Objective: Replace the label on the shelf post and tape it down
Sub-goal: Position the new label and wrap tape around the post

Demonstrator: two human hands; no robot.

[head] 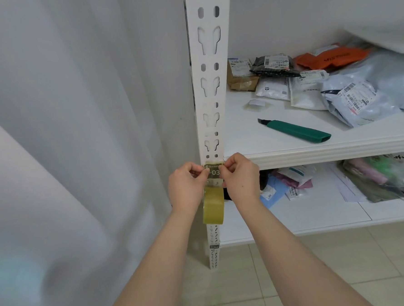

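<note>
While the left hand [186, 189] and right hand [241, 178] pinch the label [214, 172] on the shelf post [210, 57], a tape roll [213, 206] hangs just below the fingers. Up and right of them, a white shelf [279, 153] carries a green knife [296, 131] and parcels [334, 85]. A curtain [63, 114] hangs to their left, with tiled floor [298, 277] beneath.

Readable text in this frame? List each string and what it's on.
"-03": label held against the shelf post; the small print above it is too blurred to read.
"MIS": orange mailer; the remaining letters are blurred.
Shipping labels: barcodes and print too small to read.
Lower label on the post: unreadable.
</note>
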